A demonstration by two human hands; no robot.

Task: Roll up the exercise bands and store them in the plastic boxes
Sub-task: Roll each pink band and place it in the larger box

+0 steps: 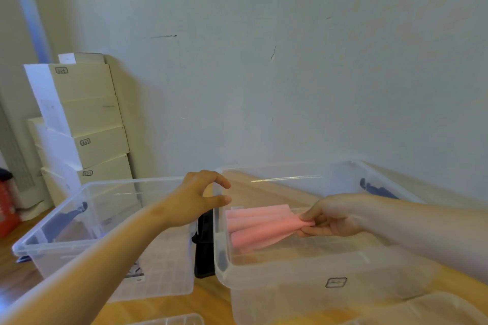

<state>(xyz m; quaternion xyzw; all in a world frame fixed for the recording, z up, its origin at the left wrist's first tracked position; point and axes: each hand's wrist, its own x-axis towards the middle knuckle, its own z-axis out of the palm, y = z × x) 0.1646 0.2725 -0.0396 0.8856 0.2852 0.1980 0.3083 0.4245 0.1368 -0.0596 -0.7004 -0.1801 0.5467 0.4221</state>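
Note:
Two clear plastic boxes stand side by side on a wooden surface. Inside the right box (290,282), my right hand (330,216) pinches one end of a pink exercise band (258,227), which is rolled or folded into long tubes. My left hand (198,198) hovers above the gap between the boxes, near the right box's left rim, with fingers loosely curled and nothing in it. The left box (158,282) holds a dark item, seen dimly through its wall.
A black object (204,245) stands in the gap between the boxes. Stacked cardboard cartons (87,124) lean by the wall at the left, with a red crate (6,208) at the far left. Clear lids (422,309) lie at the bottom edge.

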